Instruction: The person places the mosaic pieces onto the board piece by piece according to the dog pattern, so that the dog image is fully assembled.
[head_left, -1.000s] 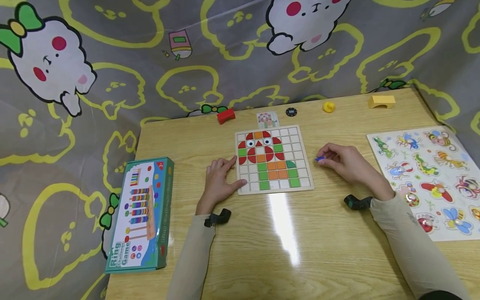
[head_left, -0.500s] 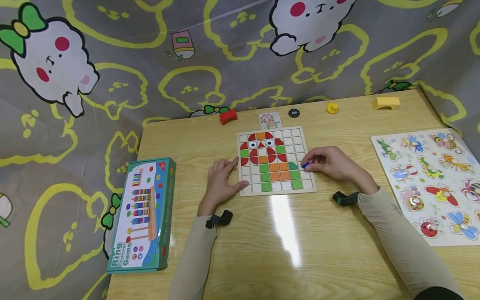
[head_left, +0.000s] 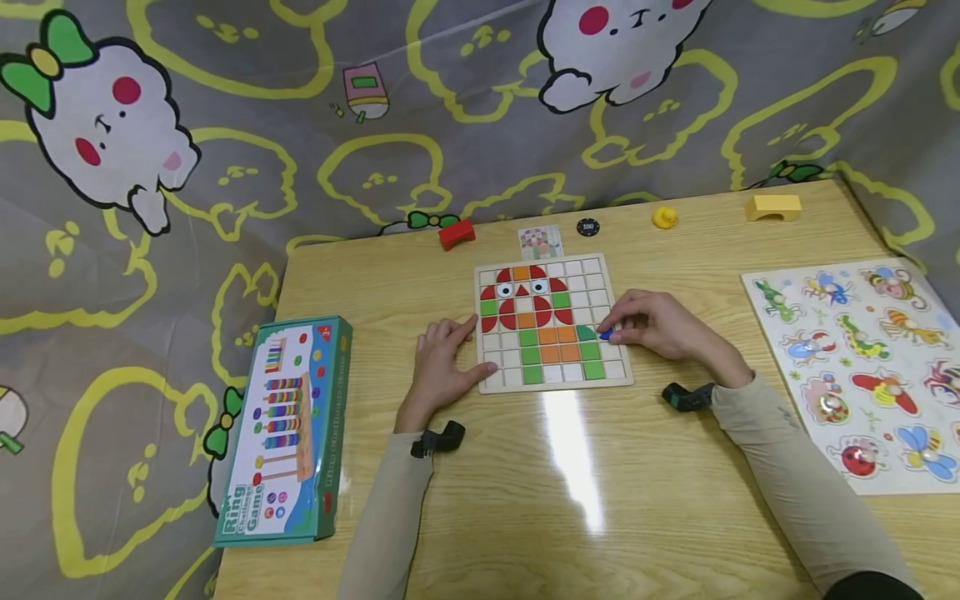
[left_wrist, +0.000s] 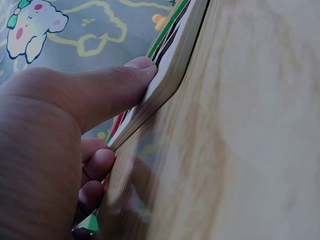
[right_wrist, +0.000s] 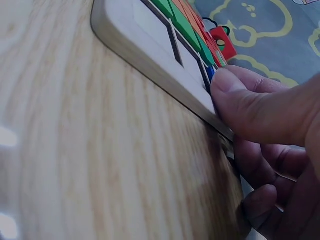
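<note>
A square wooden grid board [head_left: 570, 387] lies on the table, with red, orange, green and white mosaic tiles forming an owl-like pattern. At its right side the right hand [head_left: 654, 327] pinches a small blue tile [head_left: 605, 335] between thumb and fingers, over a cell beside a dark green rounded tile [head_left: 586, 332]. The right wrist view shows just a sliver of the blue tile [right_wrist: 210, 73] past the thumb. On the left, the left hand [head_left: 441, 367] rests against the board, its thumb [left_wrist: 142, 67] on the near left corner and its index finger touching the left edge.
Behind the board lie a pattern card [head_left: 540, 242], a black chip [head_left: 588, 227], a red block [head_left: 457, 235], a yellow duck [head_left: 664, 217] and a yellow arch block [head_left: 773, 207]. A game box [head_left: 285, 433] stands left; an insect puzzle board [head_left: 832, 333] lies right.
The right hand has moved left with the blue tile, from the table beside the board to a cell at the board's right side. The left hand has stayed in place.
</note>
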